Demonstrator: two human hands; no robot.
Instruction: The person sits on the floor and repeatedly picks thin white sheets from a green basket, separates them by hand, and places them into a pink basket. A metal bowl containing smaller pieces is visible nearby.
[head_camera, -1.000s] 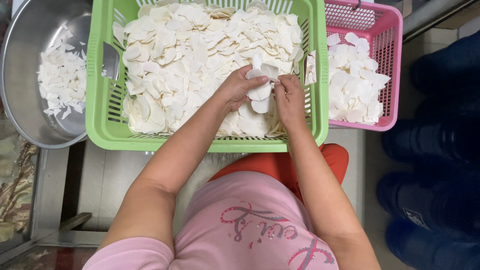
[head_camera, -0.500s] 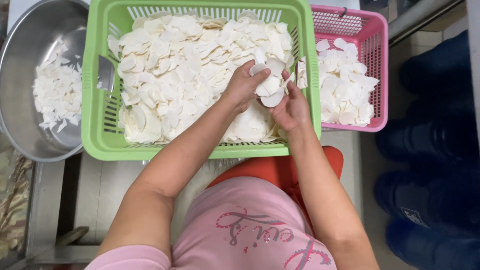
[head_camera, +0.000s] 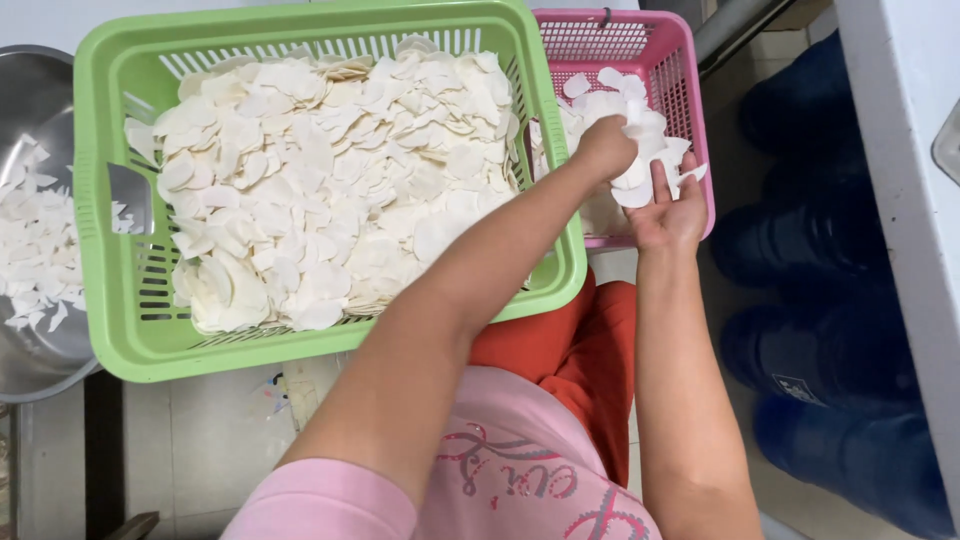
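Curling down over a few white slices (head_camera: 640, 180), the fingers of the left hand (head_camera: 605, 148) are bunched together on them, while the right hand (head_camera: 668, 212) lies just under it, palm up, fingers spread apart and cradling the same small stack from below. Both hands hang over the near edge of the pink basket (head_camera: 690, 60), which serves as the landmark here: the slices they hold sit directly above its own heap of slices (head_camera: 600, 100). Judging by this, the step in hand is passing a sorted handful into the pink basket, and it looks almost done; the next move calls for the left fingers to loosen and the right palm to tip so the slices drop inside the rim rather than over the front wall, which is close under the wrist. Touching the pink basket on its left stands a larger green basket (head_camera: 100, 200), piled nearly full with thin pale slices (head_camera: 330, 190). Well to the left of that, a metal bowl (head_camera: 30, 90) holds a thinner scatter of broken pieces. To the right of the pink basket, dark blue containers (head_camera: 850, 350) stand on the floor. Counted: two baskets, one bowl, two hands, slices too many to count.
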